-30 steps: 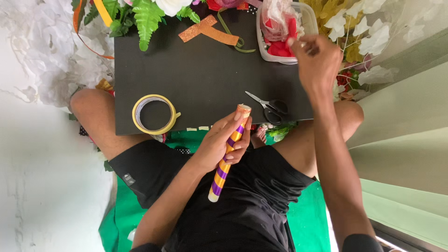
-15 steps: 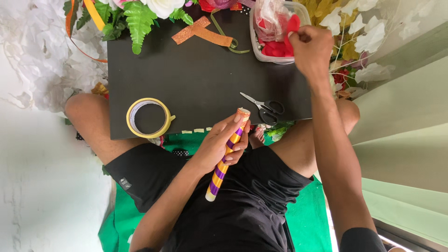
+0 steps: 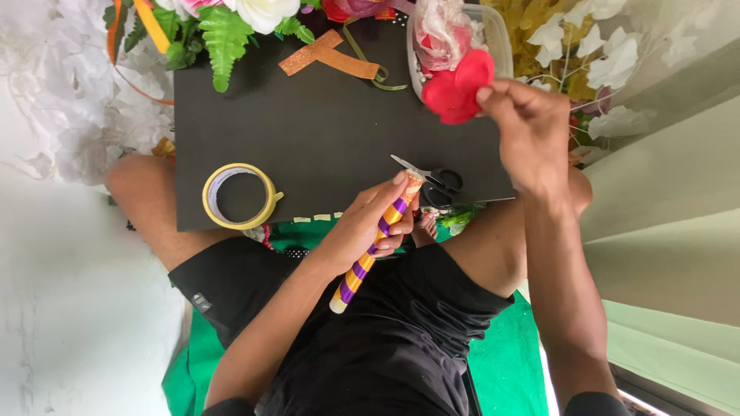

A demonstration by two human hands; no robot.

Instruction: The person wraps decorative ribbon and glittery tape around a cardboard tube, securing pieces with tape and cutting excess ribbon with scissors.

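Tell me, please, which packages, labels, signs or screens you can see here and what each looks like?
Clear plastic tub: top edge of the black board, rounded rectangle, red and white petals inside.
Small pale label: on the black shorts, rectangular, too small to read.
No signs or screens.

A pale, whitish floor (image 3: pixel 54 323) fills the left side, lit by soft daylight. A green mat (image 3: pixel 509 370) lies spread over it toward the bottom. On the right runs a pale green wall (image 3: pixel 671 254) in stepped bands. White lacy fabric (image 3: pixel 69 100) bunches by the black board's (image 3: pixel 324 123) left edge.
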